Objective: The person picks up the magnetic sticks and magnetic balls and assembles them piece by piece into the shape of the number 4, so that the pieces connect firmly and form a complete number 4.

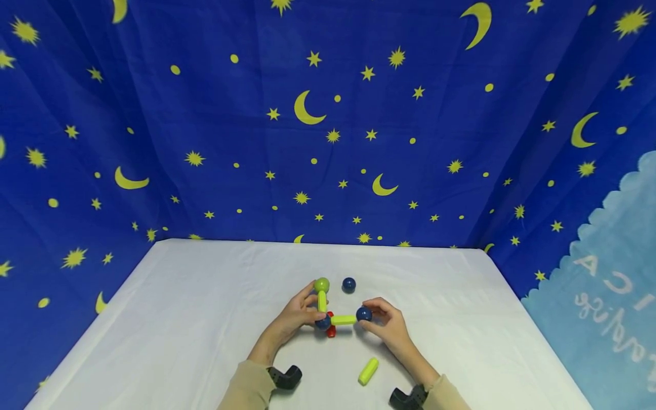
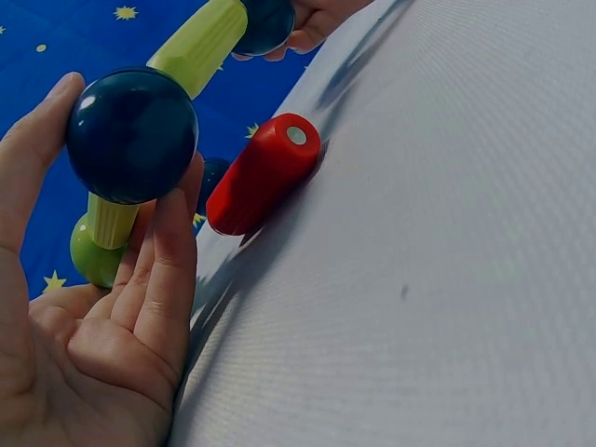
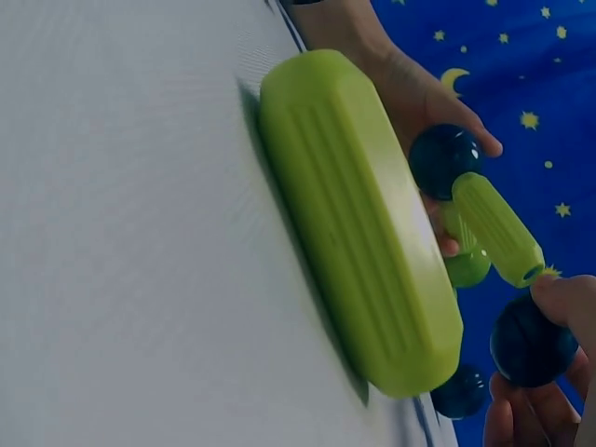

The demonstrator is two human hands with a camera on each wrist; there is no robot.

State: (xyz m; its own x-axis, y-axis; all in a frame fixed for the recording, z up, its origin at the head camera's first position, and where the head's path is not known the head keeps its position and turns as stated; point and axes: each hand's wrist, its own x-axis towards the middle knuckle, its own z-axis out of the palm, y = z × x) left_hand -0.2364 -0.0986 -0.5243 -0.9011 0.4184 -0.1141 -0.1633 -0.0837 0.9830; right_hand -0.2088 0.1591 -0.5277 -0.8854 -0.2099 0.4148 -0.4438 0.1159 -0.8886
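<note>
My left hand (image 1: 292,320) grips a dark blue ball (image 2: 130,135) between thumb and fingers. From that ball one yellow-green magnetic rod (image 1: 322,302) leads away to a green ball (image 1: 322,285), beside my left fingertips. A second yellow-green rod (image 1: 343,320) sticks out from it toward the right. At that rod's free end my right hand (image 1: 393,329) pinches another dark blue ball (image 3: 534,341); in the right wrist view the rod's end face shows close to the ball. Beneath the joined pieces, a red rod (image 2: 265,174) with a pale metal end lies on the table.
A loose yellow-green rod (image 1: 368,371) lies on the white table (image 1: 205,319) between the forearms. Behind the hands sits one more dark blue ball (image 1: 349,285). A blue cloth (image 1: 246,136) with yellow moons and stars hangs around the table's back and sides.
</note>
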